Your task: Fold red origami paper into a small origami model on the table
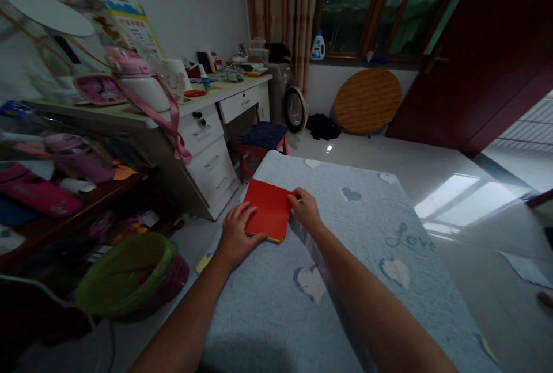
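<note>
A square stack of coloured paper (268,212) with a red sheet on top lies on the cloth-covered table (345,229). A thin yellow line shows along its near edge. My left hand (237,232) grips the stack at its near left corner, its fingers on the left side and the thumb along the near edge. At the right edge, close to the far corner, my right hand (306,207) pinches the paper between thumb and fingers. The fingertips under the paper are hidden.
Left of the table stands a bin with a green liner (129,275). A yellow piece (203,262) lies by the left table edge. Beyond are a stool (263,136) and a white desk (211,160) holding a strapped bottle (142,88). A round wooden board (368,101) leans on the wall.
</note>
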